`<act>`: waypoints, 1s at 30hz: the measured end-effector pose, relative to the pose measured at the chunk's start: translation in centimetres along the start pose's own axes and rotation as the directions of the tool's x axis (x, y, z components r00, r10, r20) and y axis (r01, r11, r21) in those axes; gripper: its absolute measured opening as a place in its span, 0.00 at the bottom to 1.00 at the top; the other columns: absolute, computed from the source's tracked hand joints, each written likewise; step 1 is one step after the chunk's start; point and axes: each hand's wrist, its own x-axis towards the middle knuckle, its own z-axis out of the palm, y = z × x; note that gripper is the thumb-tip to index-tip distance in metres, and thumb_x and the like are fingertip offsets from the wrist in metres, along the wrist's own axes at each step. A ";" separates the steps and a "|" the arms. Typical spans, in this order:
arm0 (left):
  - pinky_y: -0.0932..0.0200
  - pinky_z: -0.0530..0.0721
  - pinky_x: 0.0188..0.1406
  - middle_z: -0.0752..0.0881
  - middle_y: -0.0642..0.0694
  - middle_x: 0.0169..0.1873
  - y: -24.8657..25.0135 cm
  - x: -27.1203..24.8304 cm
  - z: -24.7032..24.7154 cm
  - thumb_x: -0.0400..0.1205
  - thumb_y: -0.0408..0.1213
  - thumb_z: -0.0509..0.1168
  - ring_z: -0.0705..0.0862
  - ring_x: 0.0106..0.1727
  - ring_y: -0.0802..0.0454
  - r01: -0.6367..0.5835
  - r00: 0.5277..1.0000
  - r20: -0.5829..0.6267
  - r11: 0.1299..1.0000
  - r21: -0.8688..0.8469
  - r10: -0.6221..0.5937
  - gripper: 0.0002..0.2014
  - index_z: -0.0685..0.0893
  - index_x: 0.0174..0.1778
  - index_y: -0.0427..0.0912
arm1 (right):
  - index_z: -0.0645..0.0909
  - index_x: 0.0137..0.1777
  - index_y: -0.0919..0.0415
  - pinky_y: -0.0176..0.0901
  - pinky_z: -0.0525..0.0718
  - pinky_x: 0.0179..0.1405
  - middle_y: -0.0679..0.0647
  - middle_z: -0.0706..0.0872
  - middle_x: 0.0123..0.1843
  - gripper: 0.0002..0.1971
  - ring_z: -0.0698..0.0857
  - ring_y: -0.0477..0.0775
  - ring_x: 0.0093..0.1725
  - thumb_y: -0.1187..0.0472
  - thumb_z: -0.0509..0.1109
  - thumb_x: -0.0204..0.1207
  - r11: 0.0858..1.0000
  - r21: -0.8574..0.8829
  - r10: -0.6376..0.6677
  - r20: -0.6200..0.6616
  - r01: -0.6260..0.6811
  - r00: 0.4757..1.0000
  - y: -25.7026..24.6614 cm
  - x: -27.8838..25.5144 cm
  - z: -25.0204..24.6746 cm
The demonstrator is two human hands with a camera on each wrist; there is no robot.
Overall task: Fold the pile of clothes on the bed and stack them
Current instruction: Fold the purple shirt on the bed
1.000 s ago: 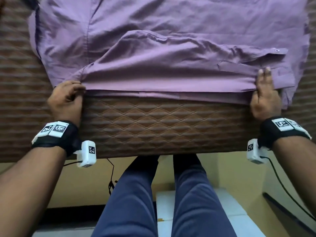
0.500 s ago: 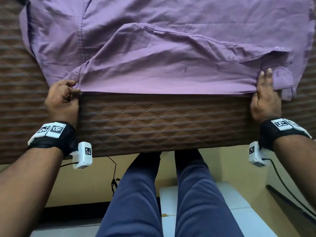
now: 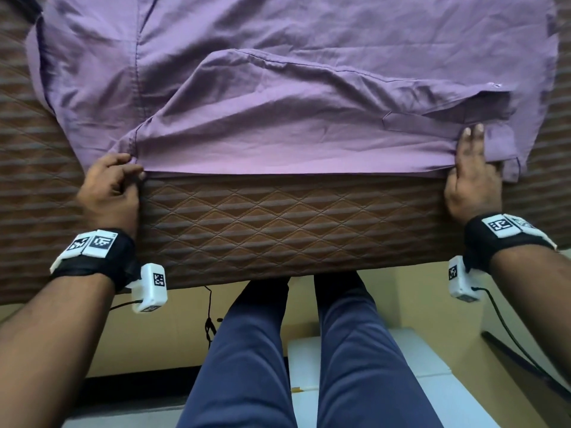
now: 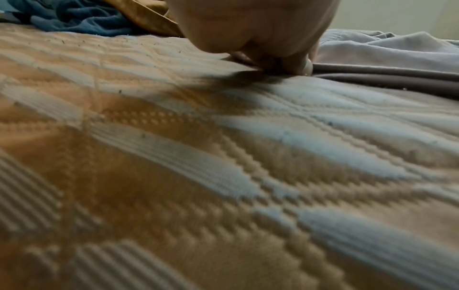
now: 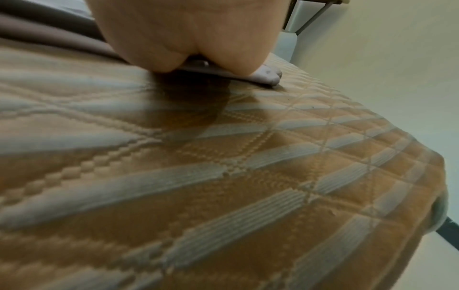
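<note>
A purple shirt (image 3: 278,103) lies spread across the brown quilted bed (image 3: 278,230), with a sleeve folded over its near part. My left hand (image 3: 123,177) has curled fingers and pinches the near-left corner of the shirt's folded edge. My right hand (image 3: 469,168) lies flat with straight fingers on the near-right end of that edge. In the left wrist view the left hand's fingertips (image 4: 305,66) meet the shirt (image 4: 385,51) at the mattress. In the right wrist view the palm (image 5: 198,39) covers the shirt's edge (image 5: 265,76).
The bed's near edge runs just below my wrists, with my legs in blue trousers (image 3: 247,366) and a white box (image 3: 309,359) on the floor. A blue garment (image 4: 82,21) and a tan cloth (image 4: 149,17) lie farther along the bed.
Both hands have shifted a little away from me with the folded edge. The strip of lower fabric that showed below the fold is now covered, and the edge is straight.
</note>
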 end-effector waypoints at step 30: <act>0.31 0.27 0.79 0.27 0.63 0.81 22.4 0.9 14.3 0.82 0.68 0.32 0.28 0.83 0.56 -0.251 0.763 0.645 0.905 0.343 -0.033 0.35 0.28 0.82 0.60 | 0.40 0.87 0.42 0.81 0.38 0.76 0.48 0.38 0.89 0.45 0.41 0.60 0.87 0.22 0.43 0.74 0.971 -0.126 -0.188 0.127 0.203 0.974 -2.1 2.9 0.1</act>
